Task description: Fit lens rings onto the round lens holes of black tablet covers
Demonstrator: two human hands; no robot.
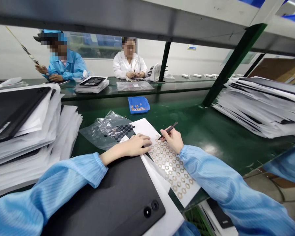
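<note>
My right hand (173,139) grips a pair of dark tweezers (170,128), their tips down at a white sheet (186,197) with rows of small ring-shaped stickers. My left hand (137,145) lies with its fingers stretched out on the left edge of that sheet. Under my left forearm is a black tablet back panel (113,193) with two round camera openings at its lower right corner, resting on white paper. Left of the sheet, a clear plastic bag (98,131) lies by several black rings (124,130).
A blue tray (139,105) of small rings sits farther back on the green table. Tall stacks of paper-wrapped panels stand at left (27,141) and right (260,108). A green post (233,65) and an overhead shelf (113,16) frame the bench. Two co-workers sit opposite.
</note>
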